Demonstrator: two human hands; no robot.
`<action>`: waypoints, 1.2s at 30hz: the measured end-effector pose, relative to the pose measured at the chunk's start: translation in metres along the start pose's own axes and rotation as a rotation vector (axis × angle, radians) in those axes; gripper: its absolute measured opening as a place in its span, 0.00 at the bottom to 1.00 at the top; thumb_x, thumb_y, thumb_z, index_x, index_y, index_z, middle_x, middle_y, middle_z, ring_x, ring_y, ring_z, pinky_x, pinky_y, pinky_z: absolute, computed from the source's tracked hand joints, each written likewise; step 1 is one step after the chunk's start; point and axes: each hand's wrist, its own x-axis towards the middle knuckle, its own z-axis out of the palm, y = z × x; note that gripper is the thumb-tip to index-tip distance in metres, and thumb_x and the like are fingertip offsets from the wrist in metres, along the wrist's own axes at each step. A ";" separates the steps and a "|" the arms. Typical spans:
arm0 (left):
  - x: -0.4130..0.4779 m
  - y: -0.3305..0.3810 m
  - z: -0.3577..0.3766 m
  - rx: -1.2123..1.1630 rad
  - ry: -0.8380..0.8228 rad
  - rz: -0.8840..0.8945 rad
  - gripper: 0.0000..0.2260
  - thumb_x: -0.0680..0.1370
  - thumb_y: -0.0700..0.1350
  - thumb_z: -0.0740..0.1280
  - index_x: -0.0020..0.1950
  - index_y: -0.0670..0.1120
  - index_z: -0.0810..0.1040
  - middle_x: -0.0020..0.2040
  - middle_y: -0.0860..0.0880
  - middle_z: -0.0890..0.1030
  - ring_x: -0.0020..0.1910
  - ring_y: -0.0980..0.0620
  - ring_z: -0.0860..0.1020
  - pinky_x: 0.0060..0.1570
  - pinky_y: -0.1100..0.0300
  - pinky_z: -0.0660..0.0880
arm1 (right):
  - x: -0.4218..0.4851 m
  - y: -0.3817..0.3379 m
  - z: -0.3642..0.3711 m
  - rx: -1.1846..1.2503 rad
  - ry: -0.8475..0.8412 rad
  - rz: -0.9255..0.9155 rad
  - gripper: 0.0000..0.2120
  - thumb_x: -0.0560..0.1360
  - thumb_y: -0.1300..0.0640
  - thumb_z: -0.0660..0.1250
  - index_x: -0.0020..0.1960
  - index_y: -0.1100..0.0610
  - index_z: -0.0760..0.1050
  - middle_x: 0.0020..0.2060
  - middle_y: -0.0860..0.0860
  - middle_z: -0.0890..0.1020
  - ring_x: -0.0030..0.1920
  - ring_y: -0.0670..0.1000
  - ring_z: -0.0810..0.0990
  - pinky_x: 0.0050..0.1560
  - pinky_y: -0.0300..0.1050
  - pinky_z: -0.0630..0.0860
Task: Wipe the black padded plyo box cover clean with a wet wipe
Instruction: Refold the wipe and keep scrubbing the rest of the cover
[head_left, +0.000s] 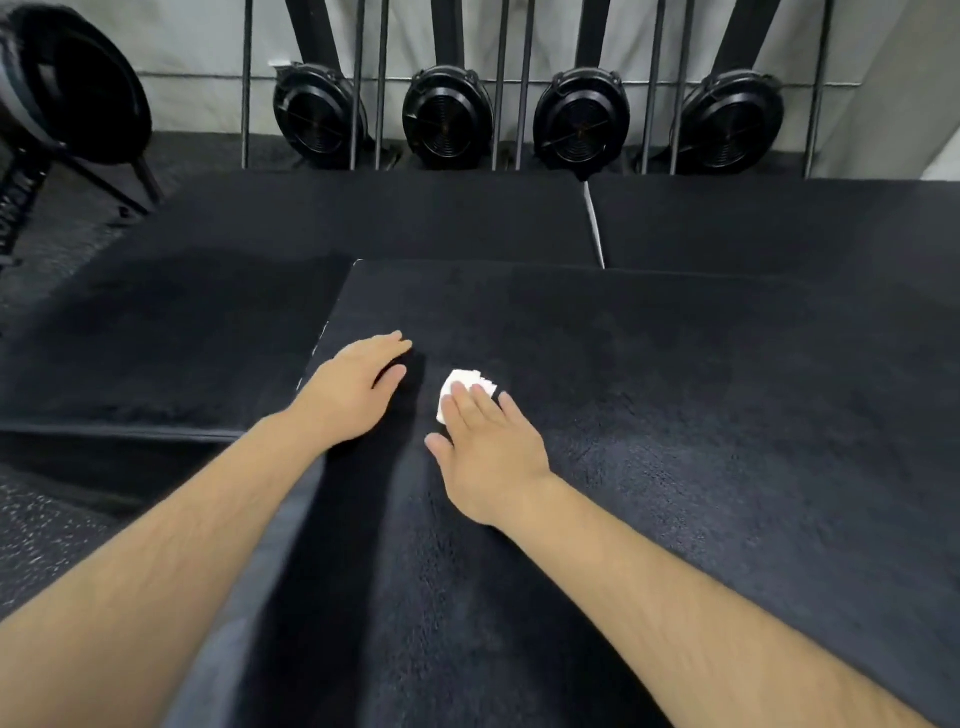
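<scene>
the black padded plyo box cover fills the view from centre to 5 o'clock. lower black mats lie at 10 o'clock, and round black fans stand at 12. the left hand rests by the cover's 9 o'clock edge, fingers loosely curved, holding nothing. the right hand presses straight fingers flat on the white wet wipe, which lies on the cover at 3 o'clock of the left hand.

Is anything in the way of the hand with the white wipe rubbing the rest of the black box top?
Only the left hand, which rests on the cover just left of the wet wipe. The right hand presses the wet wipe flat, and the cover ahead and to its right shows bare.
</scene>
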 end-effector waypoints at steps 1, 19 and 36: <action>-0.002 -0.003 0.006 0.054 -0.017 -0.018 0.20 0.85 0.52 0.56 0.77 0.53 0.67 0.78 0.55 0.65 0.77 0.52 0.62 0.75 0.51 0.61 | 0.008 0.004 -0.003 -0.018 0.014 0.015 0.30 0.85 0.44 0.39 0.82 0.59 0.46 0.82 0.53 0.48 0.81 0.55 0.46 0.79 0.55 0.44; 0.013 -0.010 0.011 0.199 -0.046 -0.035 0.21 0.82 0.59 0.54 0.74 0.59 0.68 0.73 0.59 0.66 0.71 0.52 0.62 0.66 0.53 0.58 | 0.025 -0.011 -0.009 -0.044 -0.051 0.096 0.34 0.84 0.41 0.35 0.82 0.61 0.45 0.81 0.56 0.47 0.80 0.60 0.46 0.79 0.57 0.42; 0.019 -0.015 0.016 0.129 -0.044 0.084 0.33 0.75 0.60 0.43 0.81 0.58 0.55 0.81 0.62 0.49 0.78 0.65 0.40 0.77 0.58 0.37 | 0.120 0.065 -0.024 0.113 -0.008 0.147 0.30 0.84 0.43 0.40 0.78 0.57 0.60 0.77 0.50 0.59 0.77 0.56 0.55 0.78 0.55 0.50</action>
